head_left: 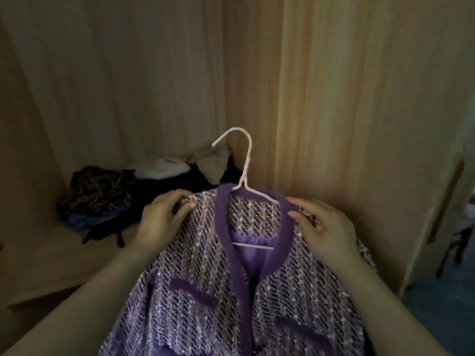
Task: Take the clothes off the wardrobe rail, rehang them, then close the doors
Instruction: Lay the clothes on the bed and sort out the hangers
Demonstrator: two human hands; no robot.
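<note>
Fingers [180, 199] of the left hand [159, 222] are curled over one shoulder of the purple tweed jacket [200, 291], with the thumb pressed in from the front, so that's a proper pinch on the fabric. Same deal on the other side: the right hand [326, 227] has fingers and thumb clamped on the other shoulder, right up against the plain purple trim of the neckline. The jacket sits on a pale wire hanger [245, 163], shoulders spread over it, front hanging open a bit so you can see the lilac lining and the hanger's bottom bar. Its hook sticks up free in the air, curving over to the left, touching nothing. So the whole thing is held up by both hands in front of the open wardrobe, over the front right part of the wardrobe's bottom board [51, 258]. Two trimmed pocket flaps show lower down the front. Further in, a pile of clothes [102, 194] is heaped along the back edge of that board, from a dark patterned piece at its left end to beige and white stuff shoved into the back right corner. A tall wooden door panel [372, 111] stands on the right, and a long brown handle [446, 201] shows at the far right. It's pretty dim in there, so I can't tell what the pile pieces actually are.
</note>
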